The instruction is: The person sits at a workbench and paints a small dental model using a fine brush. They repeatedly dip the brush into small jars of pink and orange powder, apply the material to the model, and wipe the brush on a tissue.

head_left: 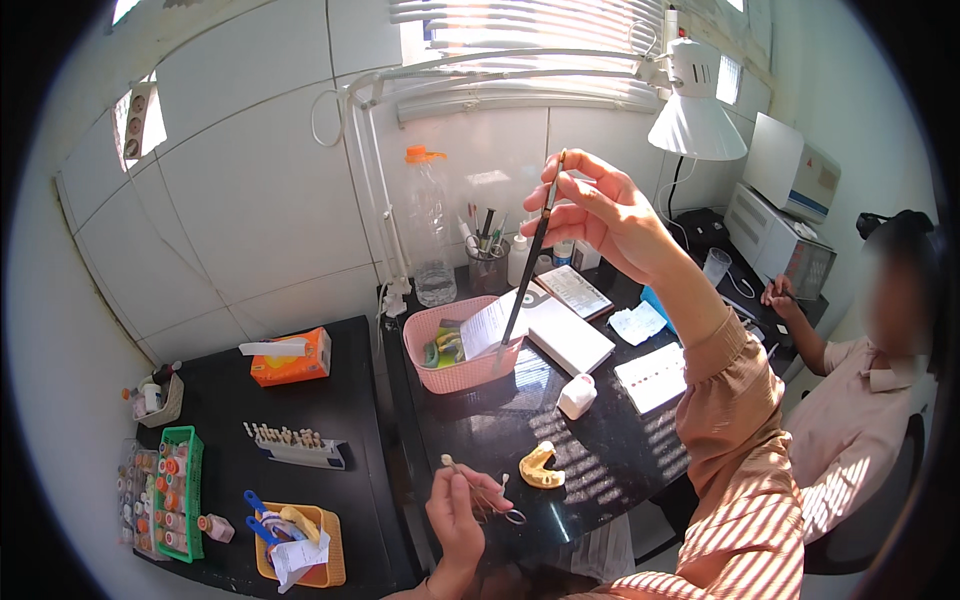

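My right hand (pixel 610 215) is raised above the desk, its fingertips pinching a thin brush (pixel 536 245) with a long dark handle that slants down toward the pink basket (pixel 440 376). Low over the desk's front, my left hand (pixel 457 525) is closed on metal forceps (pixel 514 517) whose ring handle sticks out to the right. A small tooth-coloured piece (pixel 447 460) shows at the left fingertips; how it is held is too small to tell. A yellowish dental arch model (pixel 541 467) lies on the black desk (pixel 470 420), just right of the left hand.
A white bottle (pixel 577 397), a white box (pixel 568 335) and a notepad (pixel 652 380) lie on the desk. A lamp (pixel 697 125) hangs overhead. Left stand a tooth rack (pixel 300 452), tissue pack (pixel 292 358) and yellow basket (pixel 335 560). A co-worker (pixel 850 410) sits at right.
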Tool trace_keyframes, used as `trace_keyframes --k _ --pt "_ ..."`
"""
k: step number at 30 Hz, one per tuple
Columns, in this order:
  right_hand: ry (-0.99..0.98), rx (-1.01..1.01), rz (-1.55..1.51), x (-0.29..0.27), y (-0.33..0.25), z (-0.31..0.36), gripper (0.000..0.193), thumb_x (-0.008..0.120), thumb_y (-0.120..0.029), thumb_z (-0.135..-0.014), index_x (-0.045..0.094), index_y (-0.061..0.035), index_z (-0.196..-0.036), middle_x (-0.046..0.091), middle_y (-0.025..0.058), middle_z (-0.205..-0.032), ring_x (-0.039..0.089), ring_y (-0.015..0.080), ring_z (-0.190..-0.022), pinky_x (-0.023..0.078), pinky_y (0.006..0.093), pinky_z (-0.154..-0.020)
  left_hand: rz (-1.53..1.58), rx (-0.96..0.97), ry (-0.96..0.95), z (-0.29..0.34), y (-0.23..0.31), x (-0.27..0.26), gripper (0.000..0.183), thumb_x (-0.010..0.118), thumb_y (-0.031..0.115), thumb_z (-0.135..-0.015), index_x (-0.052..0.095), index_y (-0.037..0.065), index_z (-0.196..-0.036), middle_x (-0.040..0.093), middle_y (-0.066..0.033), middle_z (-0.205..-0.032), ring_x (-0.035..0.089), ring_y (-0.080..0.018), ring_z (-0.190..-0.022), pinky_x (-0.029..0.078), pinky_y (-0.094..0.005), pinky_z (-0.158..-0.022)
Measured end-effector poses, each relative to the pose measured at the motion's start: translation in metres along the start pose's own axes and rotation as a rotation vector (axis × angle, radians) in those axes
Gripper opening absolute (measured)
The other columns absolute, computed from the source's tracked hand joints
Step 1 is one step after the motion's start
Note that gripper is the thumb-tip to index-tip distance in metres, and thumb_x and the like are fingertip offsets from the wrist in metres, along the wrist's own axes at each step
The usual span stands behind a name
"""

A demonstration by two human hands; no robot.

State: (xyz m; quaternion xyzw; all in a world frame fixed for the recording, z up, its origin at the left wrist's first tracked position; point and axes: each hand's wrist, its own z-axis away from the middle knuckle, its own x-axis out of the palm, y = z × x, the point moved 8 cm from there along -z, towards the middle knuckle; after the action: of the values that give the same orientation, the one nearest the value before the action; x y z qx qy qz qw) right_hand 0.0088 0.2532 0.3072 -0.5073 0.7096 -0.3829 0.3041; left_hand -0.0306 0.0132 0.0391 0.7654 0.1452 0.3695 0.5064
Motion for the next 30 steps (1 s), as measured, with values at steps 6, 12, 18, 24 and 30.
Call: trace_keyframes --k 6,12,18,24,30 --pt "0.043 0.007 -0.079 0.023 0.001 0.043 0.026 0.054 -0.026 -0.1 0.051 -0.005 -0.115 0.064 0.0133 -0.101 0.071 0.0262 -0.089 0.06 0.033 -0.077 0.061 -0.034 0.024 0.002 0.003 0.004 0.026 0.031 0.027 -0.105 0.041 0.008 -0.091 0.038 -0.0012 -0.064 0.04 -0.0106 -0.044 0.038 -0.0231 -0.043" --pt "0.241 0.061 -0.082 0.037 0.014 0.111 0.022 0.056 -0.021 -0.099 0.055 -0.0028 -0.112 0.068 0.0149 -0.1 0.073 0.025 -0.082 0.061 0.0308 -0.069 0.171 -0.123 -0.093 0.032 0.026 0.024 0.023 0.054 0.024 -0.097 0.051 0.001 -0.1 0.043 0.0024 -0.068 0.04 -0.0045 -0.055 0.031 -0.0197 -0.048" --pt "0.379 0.109 -0.111 0.049 0.021 0.159 0.021 0.063 -0.016 -0.095 0.057 -0.0025 -0.109 0.07 0.0175 -0.093 0.073 0.0266 -0.076 0.062 0.0322 -0.065 -0.097 -0.254 -0.176 0.059 0.036 0.047 0.023 0.064 0.017 -0.095 0.065 -0.005 -0.102 0.05 0.0046 -0.064 0.039 -0.0017 -0.053 0.03 -0.0194 -0.049" --pt "0.464 0.135 -0.105 0.043 0.019 0.181 0.022 0.064 -0.016 -0.094 0.061 0.0 -0.109 0.07 0.0173 -0.095 0.072 0.0257 -0.082 0.059 0.0335 -0.069 -0.134 -0.289 -0.255 0.075 0.024 0.052 0.025 0.058 0.018 -0.099 0.067 -0.004 -0.094 0.046 0.0053 -0.058 0.035 -0.0012 -0.051 0.025 -0.0205 -0.048" --pt "0.506 0.137 -0.241 0.036 0.026 0.195 0.024 0.066 -0.019 -0.092 0.067 0.0009 -0.105 0.07 0.0147 -0.096 0.071 0.024 -0.083 0.058 0.0351 -0.076 -0.111 -0.29 -0.327 0.079 0.021 0.064 0.031 0.055 0.02 -0.1 0.061 -0.006 -0.084 0.047 0.0018 -0.055 0.031 -0.0026 -0.046 0.021 -0.0219 -0.046"
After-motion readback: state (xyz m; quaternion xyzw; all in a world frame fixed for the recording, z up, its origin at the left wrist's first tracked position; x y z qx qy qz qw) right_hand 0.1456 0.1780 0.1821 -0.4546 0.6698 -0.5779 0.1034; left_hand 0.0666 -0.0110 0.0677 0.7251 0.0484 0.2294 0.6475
